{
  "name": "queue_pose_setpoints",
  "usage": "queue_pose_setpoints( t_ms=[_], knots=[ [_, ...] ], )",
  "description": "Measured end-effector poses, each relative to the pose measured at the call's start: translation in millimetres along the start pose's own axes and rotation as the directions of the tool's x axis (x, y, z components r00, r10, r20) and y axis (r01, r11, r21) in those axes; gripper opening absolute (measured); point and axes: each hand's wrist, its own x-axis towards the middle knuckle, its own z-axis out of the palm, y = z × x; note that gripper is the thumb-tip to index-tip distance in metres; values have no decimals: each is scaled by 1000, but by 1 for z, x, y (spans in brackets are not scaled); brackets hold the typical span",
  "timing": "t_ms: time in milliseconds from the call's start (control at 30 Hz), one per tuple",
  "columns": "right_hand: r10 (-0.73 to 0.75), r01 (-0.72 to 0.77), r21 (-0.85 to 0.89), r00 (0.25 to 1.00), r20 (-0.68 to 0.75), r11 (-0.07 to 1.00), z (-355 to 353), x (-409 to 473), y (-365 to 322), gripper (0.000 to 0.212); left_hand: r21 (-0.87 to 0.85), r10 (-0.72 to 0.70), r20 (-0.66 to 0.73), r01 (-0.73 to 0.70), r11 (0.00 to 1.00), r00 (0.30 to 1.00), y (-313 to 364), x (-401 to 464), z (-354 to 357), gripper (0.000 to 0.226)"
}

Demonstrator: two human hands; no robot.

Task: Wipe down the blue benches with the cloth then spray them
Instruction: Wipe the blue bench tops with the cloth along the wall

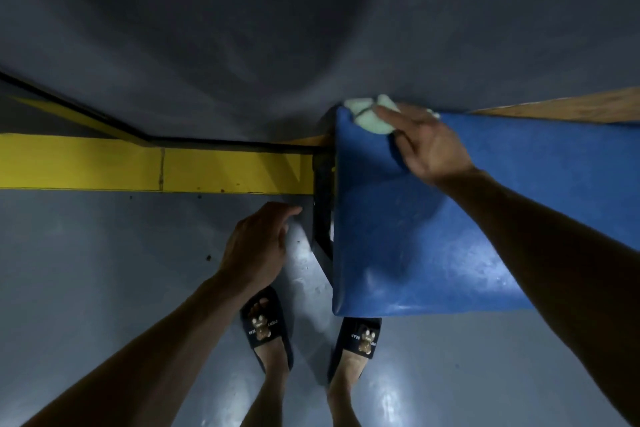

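Bench (433,236) long axis running R, cloth (372,114) under R hand (427,146), prob. far-left corner

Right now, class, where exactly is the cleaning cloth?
In the head view, the cloth lies under the right hand at the far left corner of the blue bench, against the grey wall.

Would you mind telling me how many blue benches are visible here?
1. The blue bench fills the right side, against the wall, with the right hand pressing the cloth at its far corner. Others may lie outside view.

Gym-like room: padded blue bench (450,218), yellow-striped floor (104,253).
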Motion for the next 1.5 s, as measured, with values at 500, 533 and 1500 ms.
queue_pose_setpoints(
  t_ms=[500, 533, 1500],
  knots=[
    [110, -101, 60, 975, -191, 993, 66, -40, -103, 43, 11, 5, -8, -5, 1000, 1000, -3, 10, -11, 40],
    [-43, 43, -1, 996, -83, 999, 68, -59, -105, 41, 5, 6, -7, -6, 1000, 1000, -2, 8, -12, 40],
    [-210, 220, -75, 971, 114, 973, 62, -34, -86, 41, 23, -27, -40, 28, 999, 999, -4, -61, -5, 40]
  ],
)
